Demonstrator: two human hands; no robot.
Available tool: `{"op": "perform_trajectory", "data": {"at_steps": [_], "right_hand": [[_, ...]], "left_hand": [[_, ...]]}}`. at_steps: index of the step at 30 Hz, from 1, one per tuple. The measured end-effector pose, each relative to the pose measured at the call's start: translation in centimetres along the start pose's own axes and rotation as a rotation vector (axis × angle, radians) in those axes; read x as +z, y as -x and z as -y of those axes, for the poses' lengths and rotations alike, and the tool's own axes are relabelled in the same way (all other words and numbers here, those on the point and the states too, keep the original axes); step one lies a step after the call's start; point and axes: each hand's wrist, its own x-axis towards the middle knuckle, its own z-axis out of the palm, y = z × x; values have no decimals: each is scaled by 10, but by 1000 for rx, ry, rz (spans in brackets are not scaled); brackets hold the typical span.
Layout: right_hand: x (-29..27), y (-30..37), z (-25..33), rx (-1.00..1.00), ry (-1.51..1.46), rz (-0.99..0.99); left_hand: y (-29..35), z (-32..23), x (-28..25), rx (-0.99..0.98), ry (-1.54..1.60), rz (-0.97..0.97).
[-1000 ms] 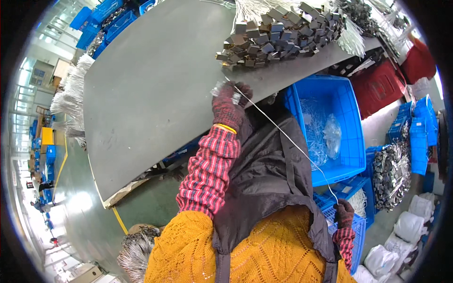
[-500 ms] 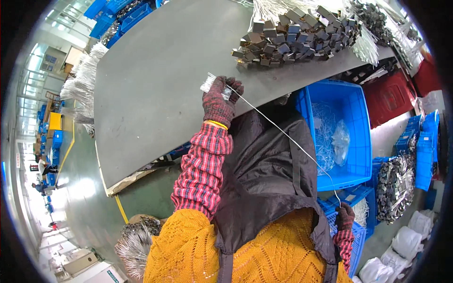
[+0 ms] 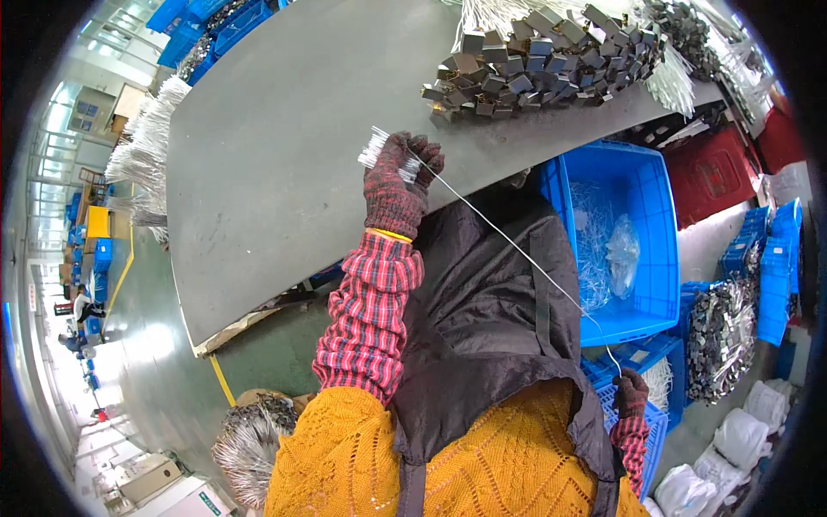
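My left hand (image 3: 398, 185), in a dark knitted glove, is closed around a short bundle of thin white wires (image 3: 373, 148) just over the grey tabletop (image 3: 284, 172). A single long white wire (image 3: 504, 237) runs from it down to the right, across the black apron on my lap and past the blue bin. The wire's far end is at my right hand (image 3: 632, 393), also gloved and closed on it, low at the right beside my body. Farther off on the table lies a heap of dark metal blocks (image 3: 538, 73) with white leads.
To the right stands a blue bin (image 3: 659, 233) with loose wire scraps and a clear plastic bag. Beyond it are a dark red container (image 3: 711, 177) and bundled parts (image 3: 722, 345). White wire bundles (image 3: 142, 177) hang past the table's left edge. White sacks (image 3: 743, 444) lie at lower right.
My left hand and its bundle have shifted very slightly to the left and away from me. The long wire stays stretched between both hands; my right hand has barely moved.
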Motion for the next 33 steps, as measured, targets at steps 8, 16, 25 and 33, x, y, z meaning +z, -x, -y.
{"op": "perform_trajectory", "data": {"at_steps": [8,16,25,33], "right_hand": [[32,-13,13,-55,94,53],[265,8,191,-576,64,198],[354,73,292,-915,45,465],[405,84,305,-981,43,461]], "left_hand": [[12,11,-6,-6,40,44],[62,68,26,-91,-129,291],[36,23,9,85,-114,146],[42,44,-21,757,-1213,432]]}}
